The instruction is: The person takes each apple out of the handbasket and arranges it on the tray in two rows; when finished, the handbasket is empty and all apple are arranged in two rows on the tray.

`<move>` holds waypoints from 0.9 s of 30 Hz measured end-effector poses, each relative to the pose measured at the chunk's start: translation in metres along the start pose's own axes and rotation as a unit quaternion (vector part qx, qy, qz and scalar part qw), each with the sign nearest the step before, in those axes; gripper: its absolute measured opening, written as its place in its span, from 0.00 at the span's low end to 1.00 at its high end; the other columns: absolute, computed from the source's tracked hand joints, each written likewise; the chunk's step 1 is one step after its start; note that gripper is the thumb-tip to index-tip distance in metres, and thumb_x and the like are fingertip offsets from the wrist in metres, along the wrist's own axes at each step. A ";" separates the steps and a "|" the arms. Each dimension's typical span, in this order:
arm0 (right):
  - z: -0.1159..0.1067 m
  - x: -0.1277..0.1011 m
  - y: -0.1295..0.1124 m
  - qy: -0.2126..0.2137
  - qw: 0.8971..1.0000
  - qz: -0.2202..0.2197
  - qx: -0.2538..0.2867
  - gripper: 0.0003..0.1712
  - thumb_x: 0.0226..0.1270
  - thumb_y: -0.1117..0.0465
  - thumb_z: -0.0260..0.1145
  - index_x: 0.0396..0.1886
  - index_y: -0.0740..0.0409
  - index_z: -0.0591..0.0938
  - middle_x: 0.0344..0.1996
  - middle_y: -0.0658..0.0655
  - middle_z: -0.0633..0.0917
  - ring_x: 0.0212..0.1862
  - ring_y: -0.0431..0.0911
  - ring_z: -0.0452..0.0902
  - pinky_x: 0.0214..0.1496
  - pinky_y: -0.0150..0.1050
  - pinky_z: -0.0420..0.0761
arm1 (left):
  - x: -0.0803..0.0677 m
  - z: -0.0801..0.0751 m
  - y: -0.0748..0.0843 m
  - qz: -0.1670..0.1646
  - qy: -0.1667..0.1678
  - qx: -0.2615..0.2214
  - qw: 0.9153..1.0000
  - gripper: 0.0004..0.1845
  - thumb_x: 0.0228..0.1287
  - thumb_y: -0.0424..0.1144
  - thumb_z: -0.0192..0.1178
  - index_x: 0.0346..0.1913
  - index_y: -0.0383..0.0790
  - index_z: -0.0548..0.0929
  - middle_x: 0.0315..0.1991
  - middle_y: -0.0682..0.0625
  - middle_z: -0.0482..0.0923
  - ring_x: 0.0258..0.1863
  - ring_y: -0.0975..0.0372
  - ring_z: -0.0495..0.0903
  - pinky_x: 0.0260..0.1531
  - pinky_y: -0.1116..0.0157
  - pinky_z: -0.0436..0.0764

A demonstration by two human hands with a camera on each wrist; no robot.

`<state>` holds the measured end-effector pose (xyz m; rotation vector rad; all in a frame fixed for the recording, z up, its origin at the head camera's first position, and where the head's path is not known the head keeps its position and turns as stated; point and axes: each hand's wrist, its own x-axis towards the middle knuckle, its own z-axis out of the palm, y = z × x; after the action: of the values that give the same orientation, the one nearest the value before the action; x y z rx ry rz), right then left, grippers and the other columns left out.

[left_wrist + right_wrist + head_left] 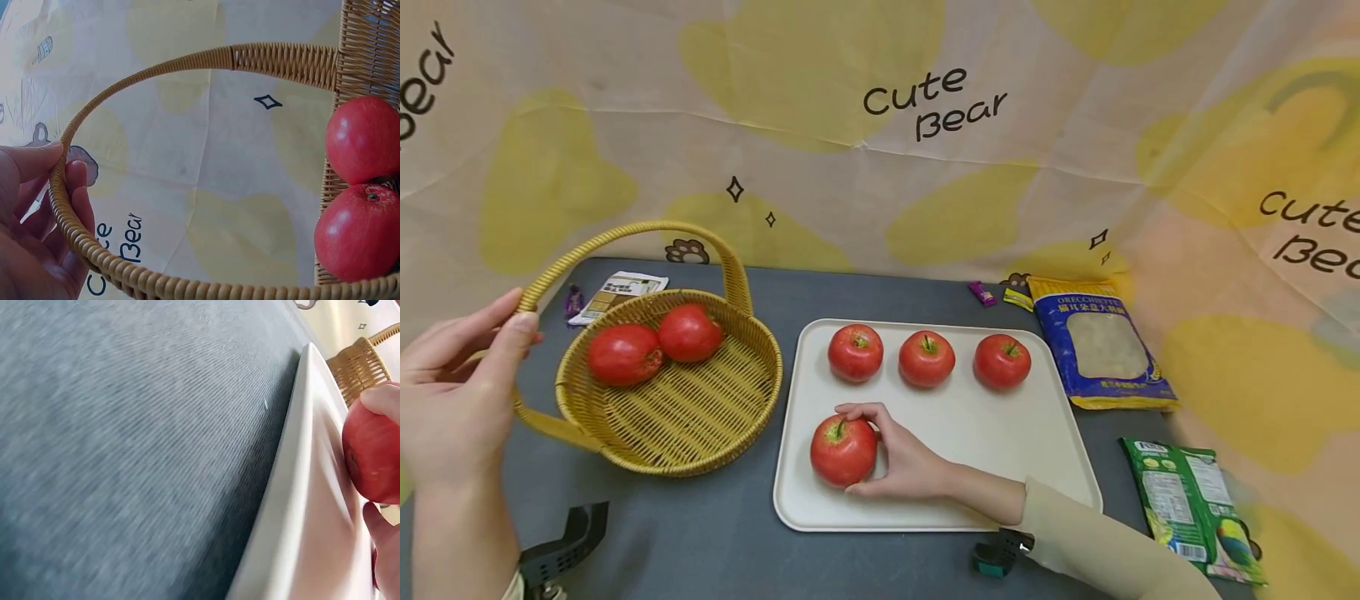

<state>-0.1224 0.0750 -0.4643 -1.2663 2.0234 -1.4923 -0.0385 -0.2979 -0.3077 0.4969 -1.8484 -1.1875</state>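
Observation:
My right hand (891, 454) curls around a red apple (842, 450) at the front left of the white tray (1045, 450); the same apple (374, 450) shows in the right wrist view beside my fingertips (382, 400). Three more apples (927, 358) stand in a row at the tray's back. My left hand (456, 392) grips the handle (553, 271) of the wicker basket (700, 417), thumb over the rim of the handle (69, 219). Two apples (651, 343) lie in the basket, and the two apples (362, 187) show close up in the left wrist view.
A blue pasta bag (1101, 346) and a green packet (1195, 504) lie right of the tray on the grey table (700, 533). A small card (617, 293) lies behind the basket. A "Cute Bear" cloth (880, 125) hangs behind.

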 end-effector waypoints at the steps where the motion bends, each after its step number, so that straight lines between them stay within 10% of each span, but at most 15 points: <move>1: -0.001 -0.002 0.001 -0.004 1.000 0.001 -0.006 0.44 0.49 0.64 0.79 0.60 0.52 0.61 0.68 0.58 0.67 0.68 0.46 0.64 0.61 0.42 0.75 | 0.000 0.000 0.000 0.000 0.000 0.002 1.000 0.14 0.62 0.31 0.66 0.51 0.37 0.86 0.34 0.66 0.80 0.30 0.78 0.79 0.32 0.84 0.74; 13: -0.006 -0.015 0.003 -0.041 0.993 -0.012 -0.109 0.52 0.53 0.56 0.77 0.72 0.55 0.57 0.67 0.50 0.66 0.66 0.44 0.64 0.61 0.40 0.75 | -0.002 -0.002 0.002 -0.008 -0.004 0.013 1.000 0.15 0.63 0.32 0.66 0.52 0.38 0.86 0.34 0.67 0.79 0.31 0.78 0.79 0.32 0.84 0.73; 27: -0.014 -0.011 -0.028 -0.036 0.997 -0.019 -0.071 0.47 0.52 0.63 0.77 0.69 0.64 0.63 0.64 0.58 0.69 0.64 0.47 0.66 0.59 0.40 0.77 | 0.000 -0.001 0.002 -0.009 -0.006 -0.005 1.000 0.14 0.61 0.31 0.66 0.51 0.36 0.86 0.34 0.62 0.79 0.29 0.77 0.80 0.34 0.84 0.75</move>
<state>-0.1132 0.0905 -0.4364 -1.4002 2.1015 -1.3187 -0.0375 -0.2968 -0.3059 0.5028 -1.8518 -1.2131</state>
